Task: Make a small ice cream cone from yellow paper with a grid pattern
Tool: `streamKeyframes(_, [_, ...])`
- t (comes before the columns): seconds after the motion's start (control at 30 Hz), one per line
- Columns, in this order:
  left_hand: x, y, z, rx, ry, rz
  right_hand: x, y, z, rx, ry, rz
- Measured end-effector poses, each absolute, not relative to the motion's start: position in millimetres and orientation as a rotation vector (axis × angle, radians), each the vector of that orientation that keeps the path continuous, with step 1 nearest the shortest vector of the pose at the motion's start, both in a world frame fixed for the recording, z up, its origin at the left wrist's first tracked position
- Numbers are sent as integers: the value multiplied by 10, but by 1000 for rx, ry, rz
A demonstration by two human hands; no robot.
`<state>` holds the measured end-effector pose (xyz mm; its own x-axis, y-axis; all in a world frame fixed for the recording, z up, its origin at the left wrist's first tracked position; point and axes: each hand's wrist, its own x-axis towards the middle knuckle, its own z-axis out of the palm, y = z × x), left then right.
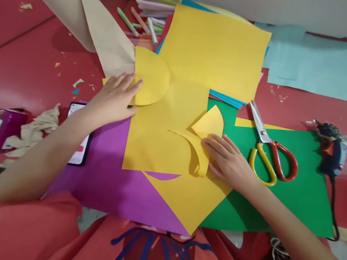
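A red shirt with blue streaks is closest. Beyond it, below the fingers of both hands, a purple sheet spreads to the left, a slanted yellow sheet lies between, and a green sheet reaches right. A phone lies partly under the left forearm, left of the left fingers.

The right hand rests palm down, its fingers close together on the yellow cuttings; whether they pinch anything I cannot tell. A curled yellow strip arches just left of these fingers, and a pointed yellow piece stands out just beyond them. Scissors lie parted, right of them, with a glue gun farther right.

The left hand has its fingers spread, thumb apart, touching the left edge of a rounded yellow piece on a larger yellow sheet. Beyond those fingers are a brown paper roll, pens and a paper stack on the red desk.
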<state>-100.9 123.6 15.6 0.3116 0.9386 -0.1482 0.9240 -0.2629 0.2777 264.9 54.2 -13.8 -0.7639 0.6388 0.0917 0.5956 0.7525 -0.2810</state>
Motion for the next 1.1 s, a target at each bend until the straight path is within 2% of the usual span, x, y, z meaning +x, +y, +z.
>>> streamKeyframes(0.13, [-825, 1078, 254, 2135, 1606, 259, 2780, 523, -44, -958, -2639, 326])
streamKeyframes(0.27, [-421, 765, 297, 1468, 1363, 594, 2718, 446, 95, -914, -2513, 304])
streamKeyframes(0.37, [-139, 590, 204, 882, 1028, 529, 2531, 363, 171, -817, -2522, 281])
streamKeyframes(0.47, [30, 528, 104, 675, 966, 547, 2330, 280, 173, -646, -2624, 215])
streamKeyframes(0.57, [58, 528, 41, 728, 1118, 588, 2228, 210, 103, -581, -2662, 195])
streamKeyframes(0.7, [-78, 539, -16, 1016, 1384, 693, 2272, 263, 6, -807, -2502, 348])
streamKeyframes(0.8, [-211, 539, -62, 1431, 1557, 684, 2361, 557, -13, -1153, -2259, 573])
streamKeyframes(0.9, [-287, 537, -111, 1621, 1580, 569, 2385, 1007, -30, -1398, -1916, 941])
streamKeyframes(1.03, [-305, 539, -154, 1665, 1577, 497, 2250, 1495, -86, -1525, -1680, 1248])
streamKeyframes(1.1, [-301, 537, -155, 1681, 1575, 479, 2163, 1608, -98, -1550, -1659, 1303])
